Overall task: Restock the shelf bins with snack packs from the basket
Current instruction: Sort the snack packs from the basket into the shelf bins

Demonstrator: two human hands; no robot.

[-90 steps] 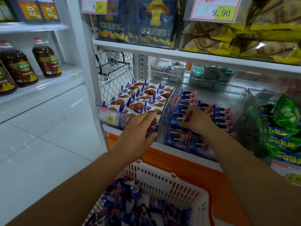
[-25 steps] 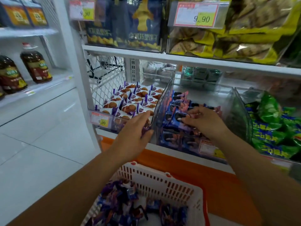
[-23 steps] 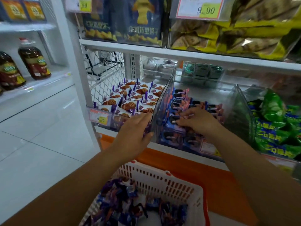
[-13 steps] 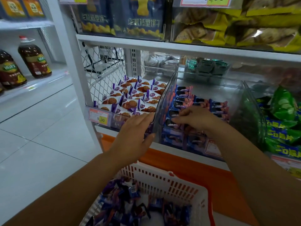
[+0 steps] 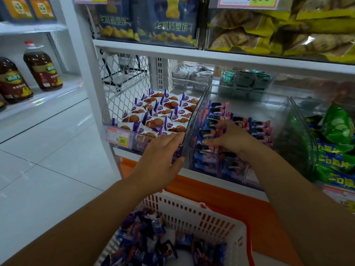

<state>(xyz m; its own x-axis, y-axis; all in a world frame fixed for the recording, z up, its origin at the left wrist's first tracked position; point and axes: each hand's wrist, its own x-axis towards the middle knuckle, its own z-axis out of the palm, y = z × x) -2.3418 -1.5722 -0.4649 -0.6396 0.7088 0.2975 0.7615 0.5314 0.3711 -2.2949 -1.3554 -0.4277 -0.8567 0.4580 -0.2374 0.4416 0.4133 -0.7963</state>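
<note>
A clear middle bin [image 5: 196, 120] on the shelf holds rows of blue-and-pink snack packs [image 5: 257, 127]. My right hand [image 5: 232, 139] lies inside it, fingers straight and spread, pressing on the front packs. My left hand [image 5: 163, 156] grips the bin's front left corner, thumb below and fingers over the edge. The left bin holds purple-and-white waffle packs [image 5: 159, 116]. Below my arms, a white basket [image 5: 192, 210] contains several loose blue and purple snack packs [image 5: 146, 237].
Green snack bags [image 5: 338, 127] fill the bin to the right. The upper shelf [image 5: 192, 54] overhangs the bins and carries large bags. A price tag [image 5: 118, 136] hangs on the left bin. Oil bottles [image 5: 42, 68] stand on a shelf at far left, beside the tiled floor.
My right hand has shifted a little over the front packs and its fingers have spread flatter. My left hand keeps its hold on the bin corner.
</note>
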